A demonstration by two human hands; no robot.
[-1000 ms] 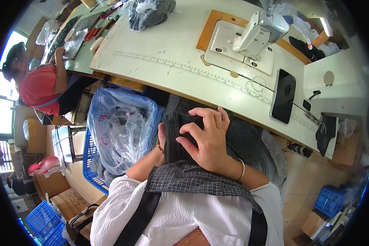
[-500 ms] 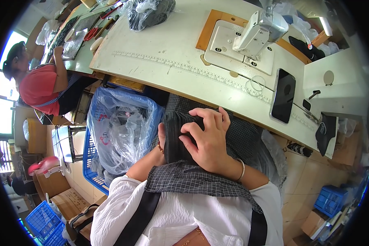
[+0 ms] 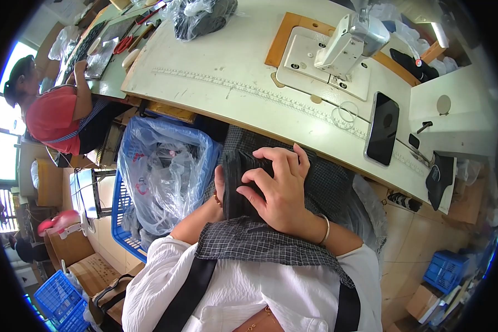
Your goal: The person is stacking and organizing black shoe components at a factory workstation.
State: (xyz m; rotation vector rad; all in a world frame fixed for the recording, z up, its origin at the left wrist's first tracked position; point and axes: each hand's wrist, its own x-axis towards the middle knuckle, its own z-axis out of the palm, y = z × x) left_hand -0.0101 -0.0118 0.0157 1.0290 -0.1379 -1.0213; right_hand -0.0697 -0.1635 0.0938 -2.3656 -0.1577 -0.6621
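A thick stack of dark, thin, flat pieces (image 3: 235, 193), their material hard to make out, stands in my lap with its layered edges facing up. My left hand (image 3: 219, 185) holds it along the left side; most of those fingers are hidden behind it. Over the stack's right part is my right hand (image 3: 282, 191), its fingers bent and spread apart. The thumb tip touches the layered edges, and the index fingertip is just beyond it. A dark checked apron (image 3: 271, 243) covers my lap, under the stack.
A white worktable (image 3: 221, 66) with a printed ruler lies ahead, bearing a sewing machine (image 3: 343, 50), a phone (image 3: 382, 130) and a plastic-wrapped dark bundle (image 3: 199, 19). At my left stands a blue basket (image 3: 119, 213) lined with clear plastic. Farther left sits a co-worker in red (image 3: 58, 119).
My right thumb has slid slightly left across the stack's edges, and the layers there are spread differently. My left hand has hardly moved.
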